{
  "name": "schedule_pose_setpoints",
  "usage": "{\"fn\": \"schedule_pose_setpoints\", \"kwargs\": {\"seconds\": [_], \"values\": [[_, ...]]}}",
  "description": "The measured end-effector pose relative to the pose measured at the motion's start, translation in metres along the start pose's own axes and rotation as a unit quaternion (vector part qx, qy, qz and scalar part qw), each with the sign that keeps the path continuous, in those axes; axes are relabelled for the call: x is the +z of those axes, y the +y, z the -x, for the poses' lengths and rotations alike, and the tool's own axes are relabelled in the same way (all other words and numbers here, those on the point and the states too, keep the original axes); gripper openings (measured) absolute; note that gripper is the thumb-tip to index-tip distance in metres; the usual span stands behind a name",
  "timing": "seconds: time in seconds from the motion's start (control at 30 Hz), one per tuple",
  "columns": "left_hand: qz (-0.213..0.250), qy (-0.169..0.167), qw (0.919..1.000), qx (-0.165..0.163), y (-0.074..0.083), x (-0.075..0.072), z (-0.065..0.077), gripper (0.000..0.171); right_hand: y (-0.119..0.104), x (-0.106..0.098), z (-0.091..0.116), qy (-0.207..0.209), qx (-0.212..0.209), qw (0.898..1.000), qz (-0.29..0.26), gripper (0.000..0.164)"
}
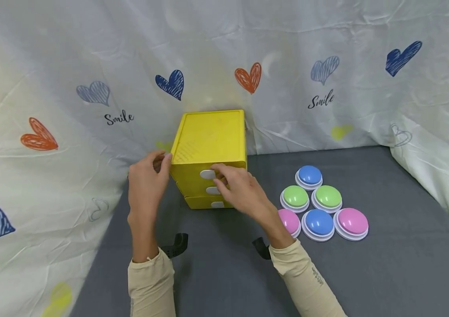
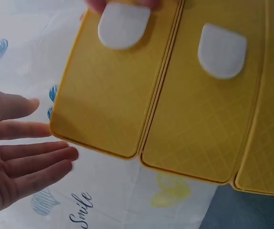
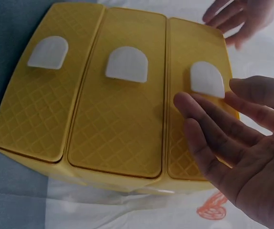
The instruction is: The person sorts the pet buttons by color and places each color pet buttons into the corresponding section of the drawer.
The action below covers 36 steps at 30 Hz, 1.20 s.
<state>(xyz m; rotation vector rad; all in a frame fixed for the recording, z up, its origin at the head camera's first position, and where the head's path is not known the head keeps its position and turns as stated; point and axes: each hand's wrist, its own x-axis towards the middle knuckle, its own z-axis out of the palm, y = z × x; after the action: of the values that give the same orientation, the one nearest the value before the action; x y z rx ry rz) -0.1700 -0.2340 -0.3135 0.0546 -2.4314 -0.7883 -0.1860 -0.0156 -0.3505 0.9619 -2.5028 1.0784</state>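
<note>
A yellow chest of three drawers (image 1: 210, 136) stands on the grey cloth. Each drawer front carries a white half-round handle, and all the drawers look closed. My left hand (image 1: 148, 180) is at the chest's upper left front corner. Its fingers lie fairly straight in the left wrist view, fingertips at the edge of the yellow side (image 2: 99, 105). My right hand (image 1: 244, 189) is at the top drawer's white handle (image 1: 207, 174). In the right wrist view its fingers (image 3: 213, 129) are extended and spread beside that handle (image 3: 207, 79); firm contact cannot be made out.
To the right lie several round push buttons with white rims, among them a blue button (image 1: 309, 175), a green button (image 1: 329, 196) and a pink button (image 1: 352, 221). A white sheet with printed hearts (image 1: 248, 78) hangs behind and at the sides. Black straps (image 1: 177, 245) show near the wrists.
</note>
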Motion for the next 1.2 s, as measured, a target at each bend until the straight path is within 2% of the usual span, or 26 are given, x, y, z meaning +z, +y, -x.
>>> {"fn": "schedule_pose_setpoints", "kwargs": {"seconds": [0.1,0.17,0.27,0.33,0.47,0.57,0.8,1.07,1.2], "values": [[0.007,-0.050,0.9986,-0.017,-0.005,0.001,-0.009,0.050,0.000,0.003,-0.001,-0.001,-0.002,1.000,-0.003,0.027],[0.013,-0.097,0.9942,-0.045,-0.009,0.002,-0.014,0.054,0.001,0.004,-0.001,-0.006,0.004,1.000,-0.007,0.028],[0.052,-0.156,0.9815,-0.098,-0.016,0.003,-0.017,0.061,-0.001,0.005,-0.002,-0.020,0.021,0.999,-0.028,0.029],[0.085,-0.171,0.9727,-0.132,-0.019,0.002,-0.017,0.061,-0.003,0.006,-0.002,-0.028,0.033,0.998,-0.039,0.030],[0.147,-0.152,0.9636,-0.164,-0.023,0.005,-0.015,0.057,-0.006,0.008,0.000,-0.029,0.042,0.998,-0.046,0.030],[0.161,-0.143,0.9604,-0.178,-0.023,0.007,-0.014,0.056,-0.009,0.009,0.002,-0.029,0.045,0.998,-0.037,0.027],[0.151,-0.128,0.9582,-0.206,-0.022,0.009,-0.016,0.057,-0.016,0.002,0.008,-0.050,0.058,0.997,-0.023,0.027],[0.152,-0.128,0.9569,-0.212,-0.025,0.009,-0.015,0.057,-0.023,-0.001,0.016,-0.059,0.051,0.997,0.004,0.029],[0.141,-0.120,0.9597,-0.211,-0.025,0.009,-0.014,0.057,-0.027,-0.004,0.020,-0.058,0.050,0.997,0.019,0.028]]}}
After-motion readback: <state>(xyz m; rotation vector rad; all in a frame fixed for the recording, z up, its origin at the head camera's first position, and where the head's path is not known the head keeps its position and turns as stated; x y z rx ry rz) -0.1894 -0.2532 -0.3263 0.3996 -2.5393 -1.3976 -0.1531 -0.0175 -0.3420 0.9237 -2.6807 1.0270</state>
